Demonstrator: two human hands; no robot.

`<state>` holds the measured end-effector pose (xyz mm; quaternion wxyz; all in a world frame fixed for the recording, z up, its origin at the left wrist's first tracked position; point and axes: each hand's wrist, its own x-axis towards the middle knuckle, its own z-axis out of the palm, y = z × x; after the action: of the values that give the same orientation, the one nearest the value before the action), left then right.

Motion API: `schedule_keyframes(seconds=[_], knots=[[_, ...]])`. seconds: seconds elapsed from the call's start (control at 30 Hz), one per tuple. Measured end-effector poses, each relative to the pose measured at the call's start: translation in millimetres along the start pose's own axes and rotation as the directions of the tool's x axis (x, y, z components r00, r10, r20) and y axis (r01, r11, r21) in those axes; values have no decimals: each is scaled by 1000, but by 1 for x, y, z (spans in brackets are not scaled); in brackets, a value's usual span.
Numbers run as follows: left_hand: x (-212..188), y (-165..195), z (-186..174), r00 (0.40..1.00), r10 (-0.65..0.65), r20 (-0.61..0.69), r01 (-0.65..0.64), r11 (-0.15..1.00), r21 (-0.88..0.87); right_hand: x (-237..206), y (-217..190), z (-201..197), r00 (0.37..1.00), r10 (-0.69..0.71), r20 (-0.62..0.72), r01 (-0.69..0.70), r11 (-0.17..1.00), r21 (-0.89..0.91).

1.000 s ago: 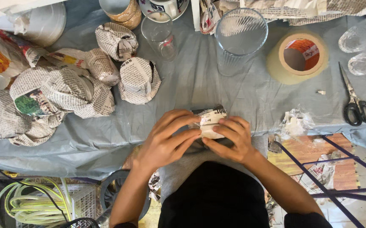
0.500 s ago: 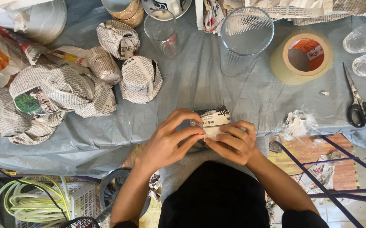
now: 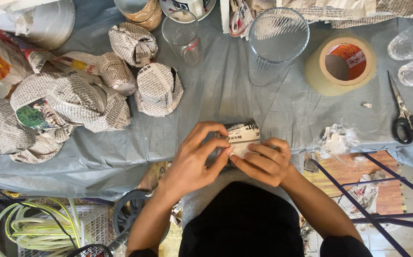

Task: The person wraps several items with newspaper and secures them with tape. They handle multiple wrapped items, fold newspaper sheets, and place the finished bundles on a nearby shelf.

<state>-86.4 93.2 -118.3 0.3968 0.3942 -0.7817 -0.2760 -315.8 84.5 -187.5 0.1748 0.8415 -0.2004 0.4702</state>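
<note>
Both hands closed on a small newspaper-wrapped bundle at the table's near edge: left hand pinching its left side, right hand cupping underneath w/ fingertips pressing a fold. Looks like the wrap is mid-way, last flap being tucked. Next probably needs tape; the tape roll sits well apart, scissors further right. Finished wrapped bundles piled left.

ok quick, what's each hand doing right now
Left hand: closed on the small newspaper-wrapped bundle, fingers pinching its near edge.
Right hand: closed on the same bundle, gripping it from the other side.
</note>
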Motion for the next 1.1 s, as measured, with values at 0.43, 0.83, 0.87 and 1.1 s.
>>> schedule_keyframes(seconds=[0.43,0.83,0.87,1.1], knots=[[-4,4,11,992,-114,-47,109,990,-84,-5,3,-9,999,13,44,-16,997,76],[2,1,-14,997,7,73,0,996,-90,-15,3,-10,996,68,59,-72,995,64],[3,1,-15,997,20,70,-15,998,-66,-15,2,-10,996,72,60,-76,995,65],[13,3,-11,990,127,67,-132,989,71,-16,1,-8,997,71,40,-73,996,50]])
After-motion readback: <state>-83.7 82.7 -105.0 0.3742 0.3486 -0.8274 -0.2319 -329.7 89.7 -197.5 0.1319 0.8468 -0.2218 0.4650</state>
